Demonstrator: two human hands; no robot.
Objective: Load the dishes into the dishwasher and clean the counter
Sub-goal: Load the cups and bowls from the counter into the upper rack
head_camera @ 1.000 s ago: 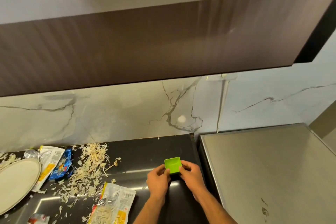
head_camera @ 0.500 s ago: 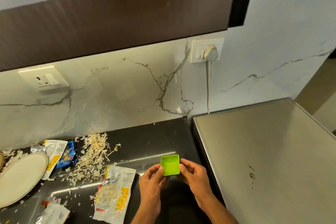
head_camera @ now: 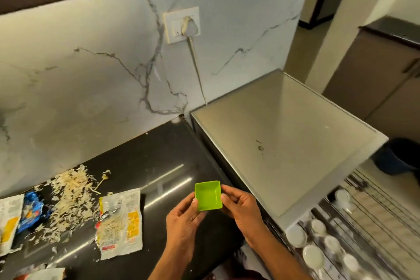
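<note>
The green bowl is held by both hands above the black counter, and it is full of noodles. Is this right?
Not quite. The head view shows the green bowl empty. The rest holds: the left hand and right hand hold it above the black counter.

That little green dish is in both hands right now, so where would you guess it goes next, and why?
Probably a short carry to the right and down, into the open rack. The small green dish looks empty and is pinched between the left hand and right hand above the dark counter. The rack already holds white cups, so a free slot there seems the likely spot.
</note>
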